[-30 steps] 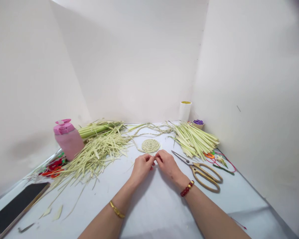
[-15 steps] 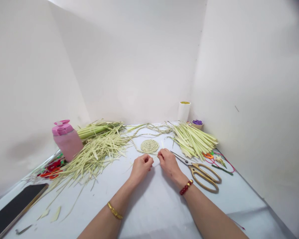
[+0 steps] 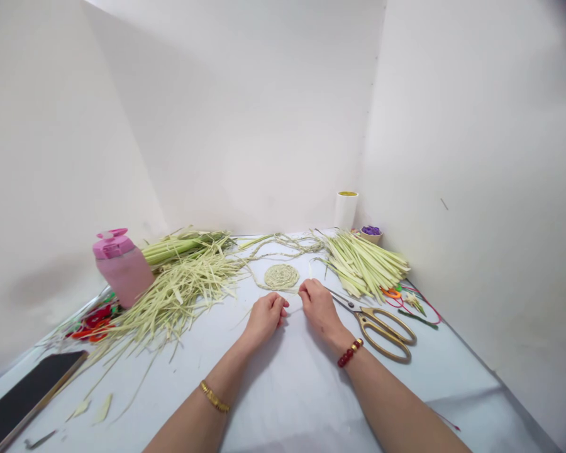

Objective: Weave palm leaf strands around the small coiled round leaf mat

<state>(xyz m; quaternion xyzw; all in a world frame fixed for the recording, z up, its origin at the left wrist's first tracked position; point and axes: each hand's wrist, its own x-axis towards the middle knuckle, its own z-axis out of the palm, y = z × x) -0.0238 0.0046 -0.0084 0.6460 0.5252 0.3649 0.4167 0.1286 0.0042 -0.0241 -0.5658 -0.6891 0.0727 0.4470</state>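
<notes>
In front of you, three plain white walls close in around the work surface. The back wall (image 3: 264, 113) meets the right wall (image 3: 466, 126) at a straight vertical seam (image 3: 370, 113), and the left wall (image 3: 51, 138) angles in from the other side. A small dark mark (image 3: 444, 204) sits on the right wall. Soft, even light falls across the pale blue-grey tabletop (image 3: 283, 402), and a faint shadow (image 3: 42, 286) lies low on the left wall.

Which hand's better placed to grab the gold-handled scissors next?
Right, most likely. The right hand lies beside the gold-handled scissors, with their blade tips close to it. The left hand is farther away, with the right hand between it and the scissors.
</notes>
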